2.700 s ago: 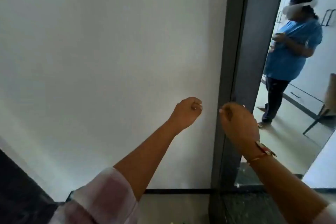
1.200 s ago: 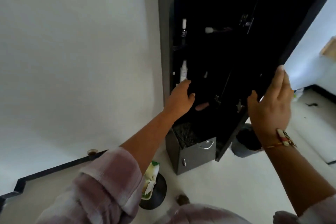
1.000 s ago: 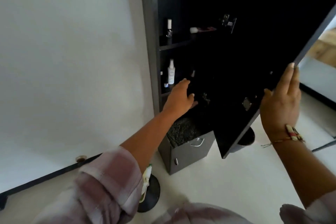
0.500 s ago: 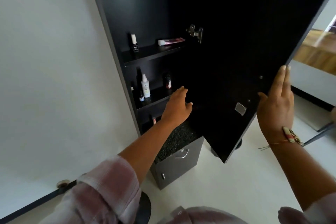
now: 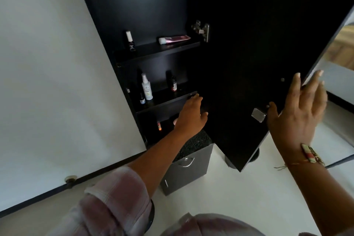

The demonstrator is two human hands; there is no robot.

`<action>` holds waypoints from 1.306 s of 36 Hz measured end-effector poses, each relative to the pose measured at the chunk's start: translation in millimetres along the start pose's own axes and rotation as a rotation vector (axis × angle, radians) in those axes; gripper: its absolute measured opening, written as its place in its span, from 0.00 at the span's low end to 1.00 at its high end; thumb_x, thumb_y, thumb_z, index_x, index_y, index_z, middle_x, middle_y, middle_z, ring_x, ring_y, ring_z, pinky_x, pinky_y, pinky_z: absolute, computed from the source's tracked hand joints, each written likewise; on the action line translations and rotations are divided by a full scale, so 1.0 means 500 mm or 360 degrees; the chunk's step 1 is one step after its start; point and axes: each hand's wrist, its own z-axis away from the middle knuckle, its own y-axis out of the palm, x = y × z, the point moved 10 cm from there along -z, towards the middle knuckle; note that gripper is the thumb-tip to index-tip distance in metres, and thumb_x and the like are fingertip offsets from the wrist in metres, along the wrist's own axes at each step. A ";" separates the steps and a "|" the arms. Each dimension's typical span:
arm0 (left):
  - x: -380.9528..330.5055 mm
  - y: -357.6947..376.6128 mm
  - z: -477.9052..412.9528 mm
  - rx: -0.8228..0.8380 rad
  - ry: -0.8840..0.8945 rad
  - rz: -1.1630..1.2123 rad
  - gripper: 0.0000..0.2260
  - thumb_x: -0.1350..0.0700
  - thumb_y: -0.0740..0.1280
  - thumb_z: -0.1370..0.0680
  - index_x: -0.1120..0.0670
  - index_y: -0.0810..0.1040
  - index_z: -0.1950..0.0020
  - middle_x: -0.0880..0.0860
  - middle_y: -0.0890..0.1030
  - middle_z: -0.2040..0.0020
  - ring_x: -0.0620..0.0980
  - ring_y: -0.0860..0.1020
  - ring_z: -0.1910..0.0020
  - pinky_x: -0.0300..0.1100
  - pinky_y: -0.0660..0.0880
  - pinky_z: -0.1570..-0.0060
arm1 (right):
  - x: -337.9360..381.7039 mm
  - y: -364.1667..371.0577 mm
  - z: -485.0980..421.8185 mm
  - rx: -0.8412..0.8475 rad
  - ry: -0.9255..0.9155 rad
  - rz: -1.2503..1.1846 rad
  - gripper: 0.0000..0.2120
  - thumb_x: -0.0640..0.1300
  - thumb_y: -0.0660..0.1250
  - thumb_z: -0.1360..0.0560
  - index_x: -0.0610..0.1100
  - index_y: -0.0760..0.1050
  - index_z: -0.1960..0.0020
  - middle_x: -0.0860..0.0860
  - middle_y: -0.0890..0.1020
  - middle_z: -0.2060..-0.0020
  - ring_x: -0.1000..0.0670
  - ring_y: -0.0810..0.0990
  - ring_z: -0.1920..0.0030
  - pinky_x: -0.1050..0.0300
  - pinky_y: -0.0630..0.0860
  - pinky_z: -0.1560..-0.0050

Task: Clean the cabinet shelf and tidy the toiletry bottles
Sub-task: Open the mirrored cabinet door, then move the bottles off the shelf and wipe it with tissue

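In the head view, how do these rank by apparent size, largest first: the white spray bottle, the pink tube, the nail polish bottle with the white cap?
1. White spray bottle and pink tube: alike in length, one upright, one lying; no ranking.
2. Nail polish bottle: shortest. It stands on the higher shelf, so true size stays unsure.

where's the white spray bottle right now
In the head view, the white plastic spray bottle stands upright on the left of the black cabinet's middle shelf, beside a tiny blue-labelled bottle, left of the left hand.
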 end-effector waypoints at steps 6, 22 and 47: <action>0.012 0.005 0.010 -0.0070 -0.0048 -0.0050 0.26 0.54 0.66 0.21 0.57 0.63 0.25 0.56 0.62 0.24 0.53 0.58 0.24 0.43 0.58 0.28 | 0.071 -0.007 0.013 -0.0139 -0.0283 -0.0010 0.31 0.50 0.62 0.22 0.44 0.56 0.22 0.37 0.51 0.23 0.37 0.47 0.22 0.47 0.47 0.23; 0.121 -0.032 0.046 -0.0223 -0.0323 -0.0220 0.31 0.52 0.67 0.22 0.58 0.59 0.23 0.56 0.63 0.24 0.54 0.59 0.24 0.49 0.60 0.26 | 0.202 0.215 0.040 0.0545 -0.0534 -0.0318 0.36 0.54 0.67 0.26 0.46 0.57 0.23 0.39 0.52 0.23 0.39 0.50 0.22 0.40 0.58 0.28; 0.409 -0.201 -0.145 -0.0915 -0.0645 0.0139 0.32 0.58 0.72 0.26 0.59 0.61 0.26 0.59 0.67 0.30 0.57 0.66 0.30 0.52 0.67 0.30 | 0.442 0.705 -0.064 0.1105 0.0029 -0.1025 0.27 0.42 0.72 0.30 0.43 0.69 0.33 0.42 0.77 0.40 0.40 0.77 0.39 0.49 0.76 0.40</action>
